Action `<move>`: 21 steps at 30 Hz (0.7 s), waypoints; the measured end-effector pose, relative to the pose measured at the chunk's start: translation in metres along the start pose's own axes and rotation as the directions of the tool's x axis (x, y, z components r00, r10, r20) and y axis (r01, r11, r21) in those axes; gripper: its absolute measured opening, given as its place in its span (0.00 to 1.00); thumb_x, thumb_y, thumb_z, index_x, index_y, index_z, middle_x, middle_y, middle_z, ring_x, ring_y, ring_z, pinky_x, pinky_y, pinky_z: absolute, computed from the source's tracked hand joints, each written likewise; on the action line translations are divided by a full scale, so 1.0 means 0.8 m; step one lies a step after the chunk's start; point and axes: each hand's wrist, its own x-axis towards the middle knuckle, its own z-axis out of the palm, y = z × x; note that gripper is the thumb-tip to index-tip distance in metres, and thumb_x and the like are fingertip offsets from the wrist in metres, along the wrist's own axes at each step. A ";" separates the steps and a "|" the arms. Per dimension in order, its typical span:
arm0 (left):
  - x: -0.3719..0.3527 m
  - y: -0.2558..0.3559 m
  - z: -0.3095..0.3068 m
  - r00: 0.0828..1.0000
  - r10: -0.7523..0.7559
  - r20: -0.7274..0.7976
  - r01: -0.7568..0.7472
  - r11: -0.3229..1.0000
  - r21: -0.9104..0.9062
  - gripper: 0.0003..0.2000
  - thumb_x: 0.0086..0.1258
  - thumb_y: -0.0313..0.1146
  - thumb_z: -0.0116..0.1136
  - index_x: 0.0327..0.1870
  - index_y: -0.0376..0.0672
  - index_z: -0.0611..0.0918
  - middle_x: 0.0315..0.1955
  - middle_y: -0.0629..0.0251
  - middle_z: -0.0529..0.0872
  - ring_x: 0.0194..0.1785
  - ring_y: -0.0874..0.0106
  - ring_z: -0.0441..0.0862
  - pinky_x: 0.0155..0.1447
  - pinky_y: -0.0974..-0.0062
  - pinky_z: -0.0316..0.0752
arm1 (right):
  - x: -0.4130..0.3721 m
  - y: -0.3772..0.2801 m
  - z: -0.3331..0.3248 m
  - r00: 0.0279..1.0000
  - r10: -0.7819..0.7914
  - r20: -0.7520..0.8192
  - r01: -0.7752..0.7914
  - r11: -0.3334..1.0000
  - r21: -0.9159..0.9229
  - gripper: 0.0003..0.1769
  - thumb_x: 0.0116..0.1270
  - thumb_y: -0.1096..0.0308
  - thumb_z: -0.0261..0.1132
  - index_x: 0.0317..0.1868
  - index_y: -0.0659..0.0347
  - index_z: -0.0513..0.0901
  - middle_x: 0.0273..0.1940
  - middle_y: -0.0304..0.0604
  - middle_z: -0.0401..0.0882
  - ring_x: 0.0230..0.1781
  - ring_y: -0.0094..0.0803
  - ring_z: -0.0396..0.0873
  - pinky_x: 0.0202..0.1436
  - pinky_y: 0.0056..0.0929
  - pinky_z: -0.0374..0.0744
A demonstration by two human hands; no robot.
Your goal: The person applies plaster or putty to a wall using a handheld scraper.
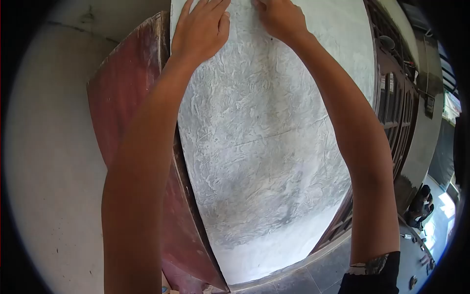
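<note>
A tall wall panel (264, 142) with a rough, wrinkled grey-white surface fills the middle of the view. Near its top left edge my left hand (203, 29) lies against it, fingers spread and pointing up, the tips partly cut off by the frame. To the right, my right hand (281, 18) is raised at the top of the same surface, its fingers bent and mostly beyond the frame's edge. Whether it holds anything is hidden. Both arms reach upward in front of the panel.
A dark red wooden board (122, 93) with a worn edge stands left, beside a plain wall (54, 161). Brown window frames (391, 103) are on the right. A person (420, 207) sits low at far right, near small items on the tiled floor (298, 281).
</note>
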 end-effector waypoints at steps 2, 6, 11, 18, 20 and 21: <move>0.002 -0.004 -0.001 1.000 0.018 -0.007 -0.018 1.000 0.017 0.21 0.81 0.35 0.48 0.69 0.34 0.79 0.72 0.51 0.78 0.80 0.55 0.67 0.84 0.50 0.54 | 0.013 -0.009 -0.004 0.990 0.061 0.129 -0.069 0.996 0.060 0.17 0.82 0.61 0.55 0.57 0.60 0.85 0.66 0.53 0.81 0.61 0.50 0.84 0.63 0.55 0.81; -0.004 -0.002 -0.002 0.998 -0.035 -0.050 0.038 0.998 0.041 0.22 0.81 0.35 0.47 0.69 0.34 0.79 0.72 0.51 0.78 0.80 0.55 0.67 0.84 0.50 0.54 | -0.052 -0.035 0.012 0.964 -0.265 0.006 0.265 0.963 0.058 0.19 0.78 0.61 0.62 0.65 0.54 0.83 0.70 0.57 0.78 0.67 0.51 0.82 0.74 0.68 0.71; -0.002 0.001 -0.005 0.996 -0.084 -0.002 0.084 0.996 0.015 0.23 0.83 0.38 0.44 0.70 0.34 0.78 0.74 0.50 0.76 0.81 0.54 0.65 0.85 0.50 0.52 | 0.026 0.001 0.008 0.982 -0.083 -0.170 0.087 0.996 0.015 0.16 0.80 0.63 0.55 0.51 0.64 0.86 0.62 0.55 0.84 0.56 0.51 0.85 0.58 0.49 0.84; -0.001 -0.002 -0.002 0.997 -0.077 -0.028 0.078 0.996 0.049 0.23 0.84 0.38 0.43 0.71 0.34 0.77 0.74 0.50 0.75 0.82 0.54 0.64 0.85 0.51 0.51 | -0.077 -0.038 0.011 0.889 -0.381 -0.254 0.363 0.924 -0.116 0.14 0.79 0.60 0.61 0.59 0.51 0.86 0.59 0.42 0.87 0.50 0.46 0.89 0.61 0.51 0.83; -0.003 0.002 -0.003 0.998 -0.070 0.002 0.070 0.996 0.061 0.23 0.84 0.38 0.43 0.71 0.34 0.77 0.75 0.50 0.75 0.82 0.54 0.64 0.85 0.51 0.51 | -0.056 -0.020 0.010 0.866 -0.348 -0.359 0.319 0.937 -0.138 0.14 0.77 0.63 0.63 0.57 0.55 0.86 0.60 0.45 0.86 0.53 0.45 0.88 0.63 0.50 0.83; -0.003 0.004 -0.003 0.998 -0.066 0.004 0.066 0.996 0.061 0.23 0.84 0.38 0.43 0.71 0.34 0.77 0.75 0.50 0.75 0.82 0.54 0.64 0.85 0.51 0.51 | -0.026 -0.018 -0.006 0.992 -0.109 -0.060 0.109 0.994 0.002 0.14 0.75 0.66 0.65 0.58 0.58 0.86 0.61 0.47 0.85 0.57 0.44 0.86 0.66 0.54 0.81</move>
